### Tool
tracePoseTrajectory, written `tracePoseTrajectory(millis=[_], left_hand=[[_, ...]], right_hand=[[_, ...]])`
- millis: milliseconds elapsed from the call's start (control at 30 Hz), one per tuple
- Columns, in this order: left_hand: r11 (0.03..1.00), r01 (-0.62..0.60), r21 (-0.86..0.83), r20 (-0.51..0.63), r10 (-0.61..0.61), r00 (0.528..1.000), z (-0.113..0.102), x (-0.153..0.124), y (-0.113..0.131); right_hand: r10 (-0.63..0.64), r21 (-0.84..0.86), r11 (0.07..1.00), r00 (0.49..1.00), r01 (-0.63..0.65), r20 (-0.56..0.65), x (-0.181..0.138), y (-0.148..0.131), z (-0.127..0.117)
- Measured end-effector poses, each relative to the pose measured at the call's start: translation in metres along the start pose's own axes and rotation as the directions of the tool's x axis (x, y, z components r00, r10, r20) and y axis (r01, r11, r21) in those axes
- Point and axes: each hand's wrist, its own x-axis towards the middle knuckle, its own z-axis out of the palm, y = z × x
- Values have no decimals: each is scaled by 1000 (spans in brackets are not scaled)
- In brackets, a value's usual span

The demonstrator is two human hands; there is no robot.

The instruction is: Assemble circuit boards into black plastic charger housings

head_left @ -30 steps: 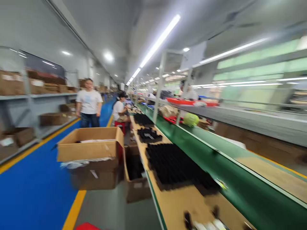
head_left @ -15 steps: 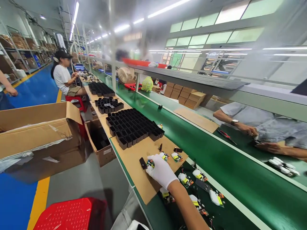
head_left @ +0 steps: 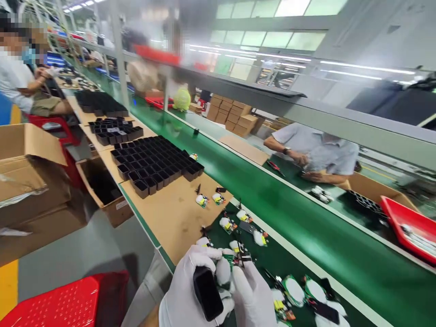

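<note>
My left hand (head_left: 189, 288), in a white glove, is closed around a small black plastic case (head_left: 208, 295) whose open end faces up toward me. Beside it, my white-gloved right hand (head_left: 254, 293) grips a circuit board (head_left: 229, 260) with a white blob and a dark part on it. Both hands are close together low in the view, and the board lies between their fingers. Some fingertips are hidden. Around them on the dark green surface lie more circuit boards (head_left: 260, 238) with white and yellow parts; two others (head_left: 202, 200) rest on the cardboard sheet (head_left: 170, 222).
Rows of black cases (head_left: 156, 159) stand on the cardboard. A green conveyor belt (head_left: 272, 200) runs alongside. Across it sits a person (head_left: 316, 150), near a red tray (head_left: 408, 231). At left are an open carton (head_left: 116, 211) and a red stool (head_left: 68, 299).
My right hand has come back from the cardboard with the circuit board that lay there. My left hand has risen into view with the black case. The view has swung right.
</note>
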Motion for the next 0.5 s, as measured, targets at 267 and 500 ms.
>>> tracePoseTrajectory(millis=[267,500], left_hand=[[948,129,-290,209,-69,975,29,4,6],[949,292,-118,469,-206,859,40,-6,-2]], right_hand=[[103,70,993,989,-95,-109,-34,5,-22],[26,-18,999,941,-34,-337,-51,18,-90]])
